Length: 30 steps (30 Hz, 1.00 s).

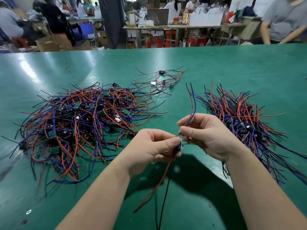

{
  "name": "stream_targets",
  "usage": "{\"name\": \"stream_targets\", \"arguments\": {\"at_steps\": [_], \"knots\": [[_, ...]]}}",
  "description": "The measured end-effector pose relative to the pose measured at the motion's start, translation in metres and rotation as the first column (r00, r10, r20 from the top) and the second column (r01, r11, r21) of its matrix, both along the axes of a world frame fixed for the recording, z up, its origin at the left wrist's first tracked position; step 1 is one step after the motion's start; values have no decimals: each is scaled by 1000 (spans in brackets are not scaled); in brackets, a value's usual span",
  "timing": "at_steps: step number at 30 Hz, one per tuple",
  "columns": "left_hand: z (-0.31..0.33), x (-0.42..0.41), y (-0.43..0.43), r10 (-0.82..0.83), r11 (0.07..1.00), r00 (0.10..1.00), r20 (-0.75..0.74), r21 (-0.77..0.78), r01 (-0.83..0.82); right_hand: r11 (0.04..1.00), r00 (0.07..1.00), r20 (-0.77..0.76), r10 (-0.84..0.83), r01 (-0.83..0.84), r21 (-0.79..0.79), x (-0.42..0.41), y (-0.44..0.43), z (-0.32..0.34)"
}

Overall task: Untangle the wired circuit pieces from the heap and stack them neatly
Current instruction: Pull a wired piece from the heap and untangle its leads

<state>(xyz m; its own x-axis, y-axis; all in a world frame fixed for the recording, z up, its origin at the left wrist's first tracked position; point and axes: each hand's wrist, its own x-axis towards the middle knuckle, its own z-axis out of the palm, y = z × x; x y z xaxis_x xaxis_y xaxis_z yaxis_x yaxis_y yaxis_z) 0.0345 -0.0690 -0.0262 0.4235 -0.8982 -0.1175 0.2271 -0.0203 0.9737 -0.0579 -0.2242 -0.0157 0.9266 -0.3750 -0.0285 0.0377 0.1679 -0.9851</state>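
Observation:
A tangled heap [83,123] of small green circuit boards with red, blue and black wires lies on the left of the green table [232,67]. On the right lies a tidier stack [245,123] of the same pieces, wires fanned out. Between them, above the table, my left hand [152,146] pinches one circuit piece [179,147]; its red and black wires hang down toward me. My right hand [206,135] pinches that piece's blue and purple wires [192,103], which rise upward.
A few loose wired pieces [162,80] lie farther back in the middle. A person in a grey shirt [282,22] sits at the far right edge of the table. Beyond the table are workbenches, cardboard boxes, red stools and other people.

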Motion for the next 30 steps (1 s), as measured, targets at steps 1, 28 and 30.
{"name": "stream_targets", "arguments": {"at_steps": [1, 28, 30], "knots": [[0, 0, -1, 38, 999, 999, 1, 21, -38, 1000, 999, -31, -27, 26, -9, 1, -1, 0], [-12, -6, -12, 265, 959, 928, 263, 29, -282, 999, 968, -250, -31, 37, 18, 7, 6, -6], [-13, -4, -12, 258, 958, 927, 272, 52, -282, 997, 973, -222, -60, 69, 29, 10, 7, -7]]}}
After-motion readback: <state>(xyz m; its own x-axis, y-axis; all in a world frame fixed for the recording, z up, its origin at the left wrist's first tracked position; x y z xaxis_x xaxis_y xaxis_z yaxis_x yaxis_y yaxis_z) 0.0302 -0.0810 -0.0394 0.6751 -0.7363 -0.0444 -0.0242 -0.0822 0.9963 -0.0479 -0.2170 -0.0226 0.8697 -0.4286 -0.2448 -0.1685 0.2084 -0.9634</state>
